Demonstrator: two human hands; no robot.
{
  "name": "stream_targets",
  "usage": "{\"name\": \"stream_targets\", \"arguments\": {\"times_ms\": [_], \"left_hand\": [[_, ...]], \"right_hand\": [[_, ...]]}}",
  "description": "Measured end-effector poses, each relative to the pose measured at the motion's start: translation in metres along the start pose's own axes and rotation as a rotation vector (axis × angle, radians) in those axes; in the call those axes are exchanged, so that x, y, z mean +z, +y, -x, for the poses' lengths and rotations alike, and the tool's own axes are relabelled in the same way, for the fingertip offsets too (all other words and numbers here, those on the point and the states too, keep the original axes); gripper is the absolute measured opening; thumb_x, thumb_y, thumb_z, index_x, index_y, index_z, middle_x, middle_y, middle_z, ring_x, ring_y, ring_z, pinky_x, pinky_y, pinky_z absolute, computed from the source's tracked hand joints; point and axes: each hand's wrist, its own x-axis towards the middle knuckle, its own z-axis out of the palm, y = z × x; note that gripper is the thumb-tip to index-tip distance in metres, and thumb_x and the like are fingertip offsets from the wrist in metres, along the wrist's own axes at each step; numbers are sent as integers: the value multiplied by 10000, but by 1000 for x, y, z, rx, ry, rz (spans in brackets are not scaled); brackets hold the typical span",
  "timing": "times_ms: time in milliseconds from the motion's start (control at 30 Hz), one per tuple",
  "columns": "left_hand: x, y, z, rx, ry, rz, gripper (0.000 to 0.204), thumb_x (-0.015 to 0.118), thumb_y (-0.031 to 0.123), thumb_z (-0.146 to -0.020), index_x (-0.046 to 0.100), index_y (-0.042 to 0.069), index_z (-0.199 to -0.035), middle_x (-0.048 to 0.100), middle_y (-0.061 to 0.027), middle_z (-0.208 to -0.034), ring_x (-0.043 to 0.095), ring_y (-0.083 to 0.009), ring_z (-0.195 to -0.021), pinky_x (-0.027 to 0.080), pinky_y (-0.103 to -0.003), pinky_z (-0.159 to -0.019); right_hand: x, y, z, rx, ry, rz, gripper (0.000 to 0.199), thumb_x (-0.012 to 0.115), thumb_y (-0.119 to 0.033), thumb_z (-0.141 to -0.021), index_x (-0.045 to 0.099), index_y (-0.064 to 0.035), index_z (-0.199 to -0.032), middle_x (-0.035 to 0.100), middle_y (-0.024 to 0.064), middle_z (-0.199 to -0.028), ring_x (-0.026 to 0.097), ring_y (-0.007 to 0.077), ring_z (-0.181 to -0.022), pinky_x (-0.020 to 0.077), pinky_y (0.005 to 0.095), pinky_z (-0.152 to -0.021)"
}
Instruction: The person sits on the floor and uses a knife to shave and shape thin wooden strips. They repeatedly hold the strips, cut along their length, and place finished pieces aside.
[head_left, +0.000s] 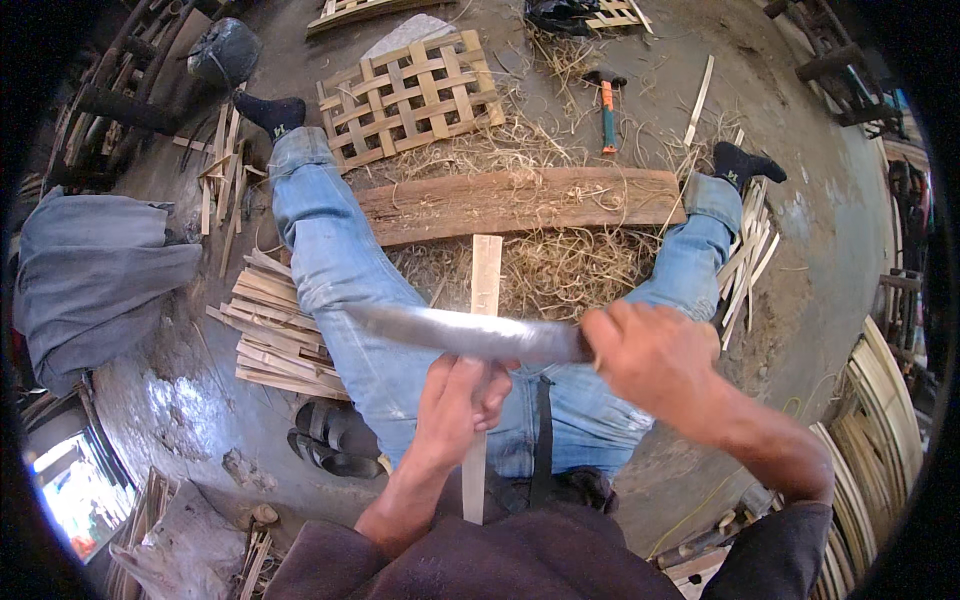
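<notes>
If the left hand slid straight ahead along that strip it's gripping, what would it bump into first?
Most likely the knife, whose blade lies across the strip just beyond the left hand. Past that comes the plank, though depth is hard to judge here.

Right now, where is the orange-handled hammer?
In the head view, the orange-handled hammer lies on the floor at upper centre-right, just beyond the long wooden plank and right of the woven bamboo lattice panel, among loose shavings.
</notes>
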Motion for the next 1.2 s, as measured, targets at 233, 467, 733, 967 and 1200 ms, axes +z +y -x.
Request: {"name": "stream_targets", "arguments": {"times_ms": [233,467,733,967,1200], "left_hand": [[-3,-3,-5,-48,-1,12,387,358,367,-1026,515,14,-1000,394,17,-637,296,-28,-484,263,-188,-404],[-5,-6,-5,-58,-57,17,369,347,337,-1032,528,16,-1004,410,16,-646,302,-35,-490,279,-193,-417],[2,-8,-11,-104,-32,10,360,366,352,-1024,515,26,-1000,401,23,-656,287,-27,-494,264,-184,-419],[2,-11,-13,-116,-41,8,350,358,334,-1025,517,23,-1004,414,22,-666,304,-32,-506,270,-188,-428],[1,-17,-15,-121,-45,19,335,355,315,-1029,516,23,-997,419,21,-669,301,-32,-504,277,-190,-426]], "right_hand": [[10,10,-5,-57,98,86,122,600,-137,-778,534,-66,-851,597,90,-749,670,266,-745,531,404,-568],[9,11,-7,42,86,33,205,680,-120,-701,540,-71,-842,602,98,-759,653,288,-709,528,407,-618],[16,30,-13,18,138,153,91,592,-128,-781,529,-77,-823,606,89,-738,662,255,-654,528,365,-556],[18,29,-9,17,132,141,104,605,-135,-763,535,-89,-826,609,76,-734,666,253,-685,526,374,-575],[16,26,-1,-11,89,129,107,601,-131,-774,540,-89,-850,609,85,-748,666,260,-691,527,387,-581]]}}
